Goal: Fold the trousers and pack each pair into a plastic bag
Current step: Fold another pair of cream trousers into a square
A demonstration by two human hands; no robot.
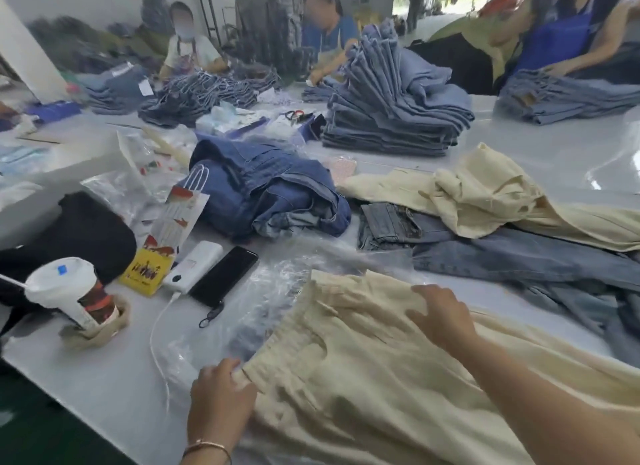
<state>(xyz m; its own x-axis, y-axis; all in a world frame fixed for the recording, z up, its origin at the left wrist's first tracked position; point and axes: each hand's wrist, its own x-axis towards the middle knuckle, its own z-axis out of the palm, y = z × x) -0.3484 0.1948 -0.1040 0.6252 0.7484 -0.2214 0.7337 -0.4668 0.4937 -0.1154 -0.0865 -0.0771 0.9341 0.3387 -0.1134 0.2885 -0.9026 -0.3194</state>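
At the bottom of the frame, the left hand (221, 395), a thin bracelet (207, 445) at its wrist, pinches the near corner of the waistband of cream trousers (363, 378) spread flat on the pale table (104, 371). The right hand (441, 317) rests on the far end of the same waistband, fingers bent over the cloth; whether it grips or merely presses cannot be told. Clear plastic bags (273, 291) lie crumpled just beyond and left of the waistband, partly under it. To their left, a black phone (225, 274) and a white power bank (194, 262) lie side by side, a white cable (157, 336) trailing toward the table's near edge. Farther left stand a paper cup (74, 293) with a white lid and a yellow packet (147, 272). At centre right, loose grey-blue jeans (502, 253) lie under a second pair of cream trousers (485, 191). A rumpled heap of dark blue jeans (270, 187) sits at mid-frame. Behind it rises a tall stack of folded jeans (394, 108). Along the top of the frame, other workers (329, 32) handle further denim piles.
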